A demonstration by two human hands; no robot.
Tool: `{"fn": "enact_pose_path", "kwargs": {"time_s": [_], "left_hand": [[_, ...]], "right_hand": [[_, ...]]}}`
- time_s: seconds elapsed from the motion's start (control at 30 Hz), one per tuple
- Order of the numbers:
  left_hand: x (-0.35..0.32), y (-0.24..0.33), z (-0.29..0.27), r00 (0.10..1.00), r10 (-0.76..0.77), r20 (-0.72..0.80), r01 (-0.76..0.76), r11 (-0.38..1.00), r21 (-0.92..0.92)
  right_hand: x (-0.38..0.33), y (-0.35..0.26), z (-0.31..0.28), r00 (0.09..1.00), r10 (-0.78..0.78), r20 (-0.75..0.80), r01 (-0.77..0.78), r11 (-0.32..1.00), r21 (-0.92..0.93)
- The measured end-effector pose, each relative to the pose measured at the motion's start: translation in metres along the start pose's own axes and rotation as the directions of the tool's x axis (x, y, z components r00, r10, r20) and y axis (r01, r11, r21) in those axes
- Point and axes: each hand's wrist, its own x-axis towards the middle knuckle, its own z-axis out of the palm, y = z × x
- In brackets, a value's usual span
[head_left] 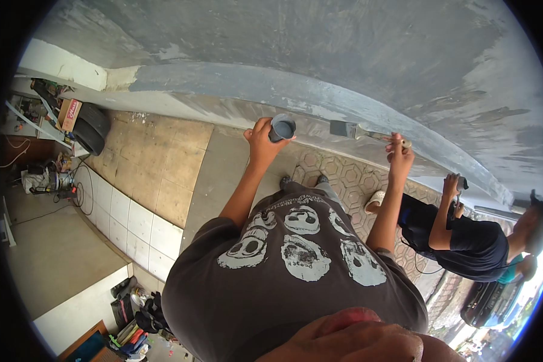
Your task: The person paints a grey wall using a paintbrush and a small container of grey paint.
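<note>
My left hand (262,142) is wrapped round a small dark cup (282,128) with grey paint inside. Out to the right, my right hand (399,155) grips the wooden handle of a paintbrush (368,133). The brush's bristles (342,129) are coated grey and point left, toward the cup but apart from it. Beyond both hands runs a wall (320,48) with patchy grey paint, and a lighter grey ledge (235,78) curves along it. Whether the bristles touch the wall below the ledge, I cannot tell.
At the right a co-worker (476,241) in dark clothes stands close by the wall, holding a dark cup (461,183). Behind them is a dark car (492,301). A tyre (92,128) and a box (70,114) are at the far left. Hexagonal paving (344,175) meets tiled floor.
</note>
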Motion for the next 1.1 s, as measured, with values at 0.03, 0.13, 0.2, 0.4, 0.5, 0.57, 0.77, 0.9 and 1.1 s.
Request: {"fn": "enact_pose_path", "kwargs": {"time_s": [0.03,0.13,0.2,0.4,0.5,0.57,0.77,0.9,1.1], "left_hand": [[0.004,0.000,0.001,1.000,-0.008,0.007,0.008,1.000,0.001],[0.008,0.004,-0.001,1.000,0.021,0.009,-0.021,1.000,0.020],[0.010,0.008,-0.001,0.999,0.033,0.011,-0.033,0.999,0.021],[0.007,0.016,0.002,0.998,0.069,-0.011,-0.069,0.997,-0.021],[0.006,0.017,0.001,0.998,0.051,0.022,-0.050,0.998,-0.035],[0.003,0.016,0.000,0.998,0.044,0.038,-0.043,0.999,-0.029],[-0.015,0.011,0.003,0.986,0.134,0.098,-0.133,0.991,-0.015],[-0.021,0.030,0.008,0.981,0.139,0.133,-0.129,0.988,-0.080],[-0.032,0.030,0.010,0.987,0.108,0.120,-0.094,0.988,-0.120]], "right_hand": [[-0.006,-0.026,0.000,0.999,-0.006,0.037,0.001,0.994,0.113],[-0.029,-0.089,0.007,0.988,-0.144,0.063,0.127,0.967,0.219],[-0.043,-0.114,0.016,0.971,-0.226,0.083,0.202,0.951,0.235],[-0.059,-0.128,0.043,0.902,-0.395,0.171,0.338,0.896,0.288],[-0.060,-0.128,0.049,0.904,-0.361,0.229,0.309,0.922,0.234],[-0.063,-0.132,0.051,0.908,-0.336,0.251,0.275,0.929,0.248],[-0.080,-0.148,0.089,0.879,-0.312,0.359,0.304,0.949,0.082],[-0.082,-0.143,0.105,0.808,-0.349,0.476,0.418,0.907,-0.044],[-0.093,-0.149,0.114,0.693,-0.374,0.616,0.558,0.819,-0.131]]}}
